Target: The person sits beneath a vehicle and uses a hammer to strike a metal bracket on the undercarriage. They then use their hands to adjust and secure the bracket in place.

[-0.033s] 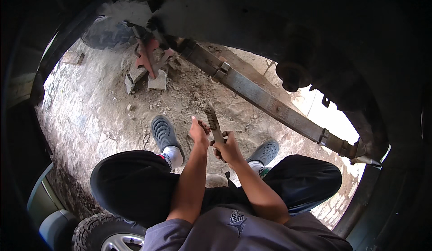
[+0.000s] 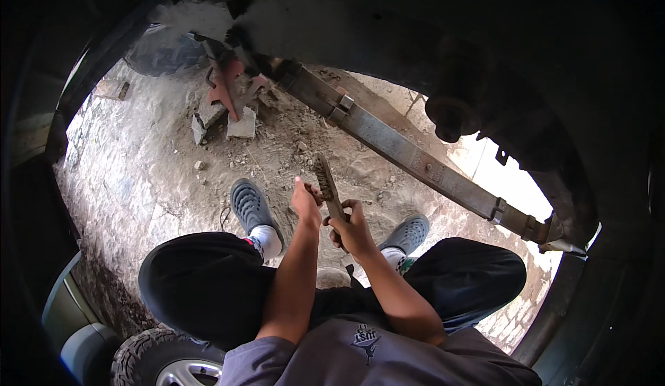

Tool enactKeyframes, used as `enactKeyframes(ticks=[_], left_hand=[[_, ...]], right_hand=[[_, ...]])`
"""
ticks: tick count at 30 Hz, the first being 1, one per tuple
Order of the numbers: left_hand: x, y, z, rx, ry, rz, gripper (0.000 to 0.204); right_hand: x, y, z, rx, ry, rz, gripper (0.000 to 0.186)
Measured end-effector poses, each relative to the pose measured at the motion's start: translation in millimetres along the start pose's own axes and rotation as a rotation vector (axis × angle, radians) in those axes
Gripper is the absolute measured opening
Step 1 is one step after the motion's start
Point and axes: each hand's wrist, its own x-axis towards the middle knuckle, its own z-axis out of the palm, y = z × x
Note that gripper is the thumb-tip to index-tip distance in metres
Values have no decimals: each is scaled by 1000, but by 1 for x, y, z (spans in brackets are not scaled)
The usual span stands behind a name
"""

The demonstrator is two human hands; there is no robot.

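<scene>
My right hand (image 2: 352,230) is wrapped round the handle of a scrub brush (image 2: 325,186), a long narrow one with dark, dirty bristles along its far end. The brush points up and away, its bristles facing left. Beside the bristles is my left hand (image 2: 305,200), thumb apart and fingers loosely bent toward the brush, holding nothing that I can see. Whether its fingertips touch the bristles I cannot tell. Both hands are over bare ground between my feet, in grey clogs (image 2: 252,206).
A rusty metal leaf spring (image 2: 391,140) with clamps runs diagonally in front of me, under dark vehicle bodywork (image 2: 346,33). A red stand (image 2: 225,92) rests among broken concrete blocks (image 2: 242,124). At lower left lies a wheel with a knobbly tyre (image 2: 142,355).
The brush has turned slightly in my right hand, so more of its bristled side shows. Both hands stay nearly in place.
</scene>
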Motion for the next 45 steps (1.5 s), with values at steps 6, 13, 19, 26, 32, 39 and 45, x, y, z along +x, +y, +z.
enactKeyframes(ticks=[6, 13, 19, 26, 32, 39, 45], left_hand=[[1, 18, 22, -56, -204, 90, 46], [15, 10, 10, -66, -63, 66, 47], [30, 7, -5, -119, -31, 94, 48], [27, 22, -15, -99, -47, 133, 50], [30, 24, -10, -122, -31, 88, 50], [30, 19, -16, -94, -35, 97, 48], [22, 25, -12, -75, -67, 106, 48]], right_hand=[[-18, -70, -2, -226, 238, -476, 59], [82, -106, 3, -711, 581, -586, 70], [55, -63, 64, -596, 616, -777, 82], [98, -122, 47, -551, 585, -604, 79], [75, -86, 44, -596, 580, -742, 83], [60, -85, 71, -547, 571, -543, 83], [95, -149, 37, -515, 520, -465, 68]])
